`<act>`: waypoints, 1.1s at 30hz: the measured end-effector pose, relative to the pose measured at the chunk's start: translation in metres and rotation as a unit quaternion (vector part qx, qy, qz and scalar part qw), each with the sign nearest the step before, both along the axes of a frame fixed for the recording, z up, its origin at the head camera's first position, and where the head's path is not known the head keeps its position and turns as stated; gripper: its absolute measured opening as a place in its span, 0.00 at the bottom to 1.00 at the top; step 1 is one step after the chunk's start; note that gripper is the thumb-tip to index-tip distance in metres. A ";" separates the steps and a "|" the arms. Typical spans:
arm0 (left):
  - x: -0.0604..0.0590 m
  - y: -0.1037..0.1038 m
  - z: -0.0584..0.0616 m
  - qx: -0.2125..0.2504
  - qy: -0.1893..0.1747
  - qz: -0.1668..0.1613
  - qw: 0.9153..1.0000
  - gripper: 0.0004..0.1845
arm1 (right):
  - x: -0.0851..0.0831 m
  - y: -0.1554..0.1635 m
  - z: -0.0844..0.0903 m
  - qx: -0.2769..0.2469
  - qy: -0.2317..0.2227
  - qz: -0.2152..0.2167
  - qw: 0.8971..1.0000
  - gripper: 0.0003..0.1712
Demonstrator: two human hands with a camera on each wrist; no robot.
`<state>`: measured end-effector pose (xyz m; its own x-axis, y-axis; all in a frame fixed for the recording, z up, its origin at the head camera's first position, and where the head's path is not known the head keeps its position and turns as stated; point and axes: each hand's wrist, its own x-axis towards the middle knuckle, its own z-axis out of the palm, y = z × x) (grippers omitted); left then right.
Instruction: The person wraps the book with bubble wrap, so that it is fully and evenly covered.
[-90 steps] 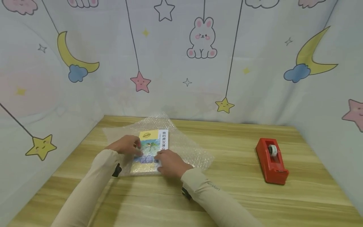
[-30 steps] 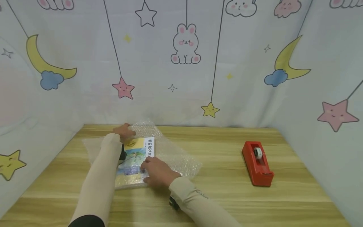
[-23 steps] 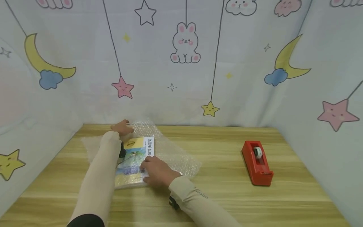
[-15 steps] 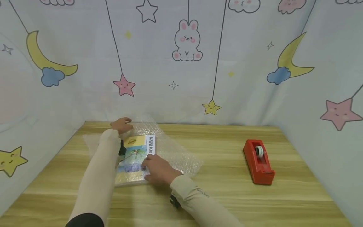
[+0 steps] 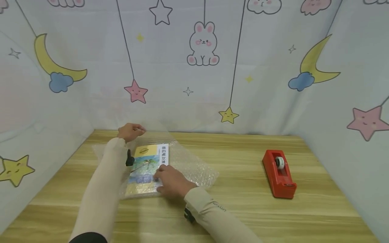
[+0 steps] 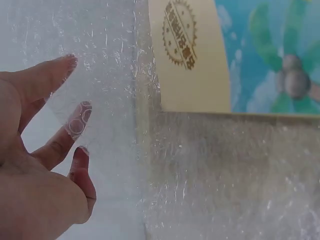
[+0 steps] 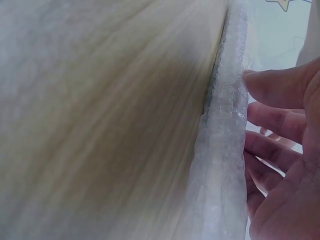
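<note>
A book (image 5: 147, 153) with a yellow, blue and white cover lies on a clear bubble wrap sheet (image 5: 194, 168). A layer of wrap covers the book's lower part, while its upper end looks bare. At the far left, my left hand (image 5: 130, 132) lifts the back flap of the wrap. In the left wrist view the left fingers (image 6: 60, 145) extend behind the film, thumb and fingers apart. My right hand (image 5: 173, 182) rests on the wrapped book's lower right side. Its thumb and fingertips touch the bubble wrap (image 7: 217, 160) in the right wrist view.
A red tape dispenser (image 5: 279, 173) with a white roll (image 5: 280, 162) stands on the right of the wooden table (image 5: 243, 209). A curtain (image 5: 176, 60) printed with stars, moons and a rabbit encloses the back and sides.
From beside the book's front, my left hand has moved to the back of the wrap, and the flap there has now risen. My right hand stays on the book. The camera view has shifted.
</note>
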<state>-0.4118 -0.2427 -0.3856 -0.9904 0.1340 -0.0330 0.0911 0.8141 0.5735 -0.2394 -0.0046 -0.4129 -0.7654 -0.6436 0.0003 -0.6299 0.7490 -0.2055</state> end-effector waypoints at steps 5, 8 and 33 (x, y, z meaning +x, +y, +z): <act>0.006 -0.004 0.005 0.023 -0.016 0.001 1.000 0.21 | -0.001 0.001 -0.001 0.001 0.009 0.001 1.000 0.22; 0.012 -0.004 0.009 0.034 -0.019 -0.001 0.999 0.21 | -0.001 0.000 0.000 -0.003 0.009 0.001 1.000 0.22; 0.055 -0.008 0.015 0.035 0.006 -0.050 0.998 0.19 | 0.001 -0.004 0.000 -0.013 -0.013 -0.008 1.000 0.21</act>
